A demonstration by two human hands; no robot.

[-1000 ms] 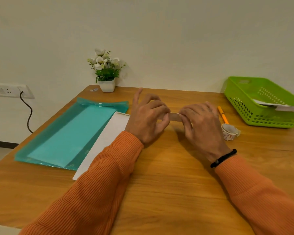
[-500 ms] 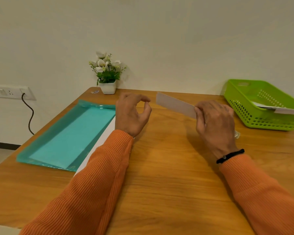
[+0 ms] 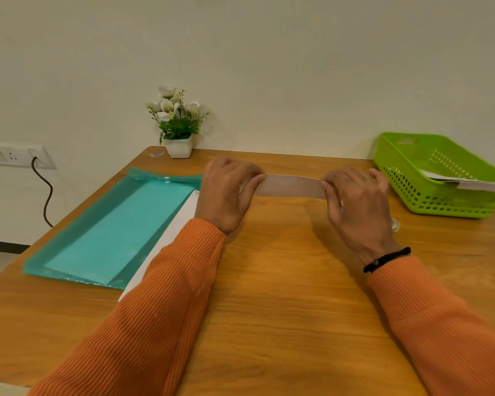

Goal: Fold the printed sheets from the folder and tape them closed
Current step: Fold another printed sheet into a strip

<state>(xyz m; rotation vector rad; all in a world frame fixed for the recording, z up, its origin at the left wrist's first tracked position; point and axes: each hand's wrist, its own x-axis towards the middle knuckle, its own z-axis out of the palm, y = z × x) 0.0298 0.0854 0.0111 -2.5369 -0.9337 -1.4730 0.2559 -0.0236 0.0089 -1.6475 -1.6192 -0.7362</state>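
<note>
A narrow folded strip of white paper is held level above the wooden table. My left hand pinches its left end and my right hand grips its right end. A teal plastic folder lies flat on the left of the table. A white sheet lies along the folder's right edge, partly under my left forearm. Only a sliver of the tape roll shows behind my right hand.
A green plastic basket with folded papers in it stands at the back right. A small white pot of flowers stands at the table's back edge by the wall. A wall socket with a black cable is at the left.
My right hand lifted the folded strip off the table and turned it level. My left hand, which had let go, has taken hold of the strip's left end again.
</note>
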